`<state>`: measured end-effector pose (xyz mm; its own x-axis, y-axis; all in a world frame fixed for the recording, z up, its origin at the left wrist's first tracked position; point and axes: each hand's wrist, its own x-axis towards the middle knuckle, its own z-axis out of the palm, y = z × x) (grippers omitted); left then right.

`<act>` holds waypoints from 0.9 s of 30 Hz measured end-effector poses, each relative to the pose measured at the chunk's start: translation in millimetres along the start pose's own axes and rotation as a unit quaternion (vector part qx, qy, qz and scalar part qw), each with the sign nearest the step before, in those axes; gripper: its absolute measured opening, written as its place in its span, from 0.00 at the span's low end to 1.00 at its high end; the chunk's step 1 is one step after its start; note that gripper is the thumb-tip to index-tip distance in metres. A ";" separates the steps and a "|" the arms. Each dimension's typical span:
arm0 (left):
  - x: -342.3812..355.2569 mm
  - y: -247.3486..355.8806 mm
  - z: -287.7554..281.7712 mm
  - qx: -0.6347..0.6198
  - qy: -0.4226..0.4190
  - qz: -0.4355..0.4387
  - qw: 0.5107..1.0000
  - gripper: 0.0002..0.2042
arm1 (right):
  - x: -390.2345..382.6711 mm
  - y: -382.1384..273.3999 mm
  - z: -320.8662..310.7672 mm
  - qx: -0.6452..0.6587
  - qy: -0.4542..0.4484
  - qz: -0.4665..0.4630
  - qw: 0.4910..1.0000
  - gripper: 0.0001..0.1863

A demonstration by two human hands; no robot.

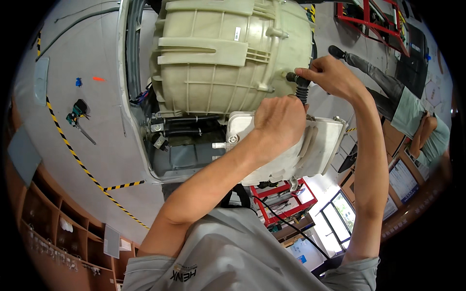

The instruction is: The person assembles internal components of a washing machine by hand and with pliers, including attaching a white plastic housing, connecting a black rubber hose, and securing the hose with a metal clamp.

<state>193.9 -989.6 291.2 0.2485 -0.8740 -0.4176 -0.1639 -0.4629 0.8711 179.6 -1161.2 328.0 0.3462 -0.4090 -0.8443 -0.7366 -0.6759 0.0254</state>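
"One black bellows hose, then. Where was it?"

"At the lower right of the ribbed cream tub (208,72): its elbow (291,77) beside the tub's pale spout (284,74), its corrugated length (302,92) running down toward the white plastic housing (320,145) just below the tub."

"And your hands?"

"My right hand (335,77), just right of the tub, had its thumb on the elbow; I couldn't tell whether the fingers closed behind. My left hand (279,121), under the tub's right part, was curled into a fist at the hose's lower end, hiding whatever it gripped."

"How did you judge the feel?"

"Light and rubbery, I reckoned. The ribs looked likely to fold under a push. The elbow looked thicker and stiffer, a better place to take hold. The spout seemed less forgiving, so levering sideways was unwise."
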 end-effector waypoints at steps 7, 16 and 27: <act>2.7 -5.8 -14.0 0.007 -0.037 -0.008 0.999 0.18 | 14.8 4.1 10.0 0.113 -0.020 0.018 0.993 0.32; 5.7 -13.1 -16.0 0.006 -0.039 -0.003 0.999 0.17 | 19.3 -9.9 2.4 0.188 -0.109 0.061 0.974 0.25; -3.7 -20.3 -10.2 -0.025 -0.003 0.023 0.999 0.15 | 14.3 -14.9 6.6 0.126 -0.075 0.020 0.989 0.25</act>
<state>206.0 -975.5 277.7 0.2350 -0.8955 -0.3780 -0.1277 -0.4139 0.9013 191.8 -1153.0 312.0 0.2372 -0.3235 -0.9160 -0.8757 -0.4794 -0.0574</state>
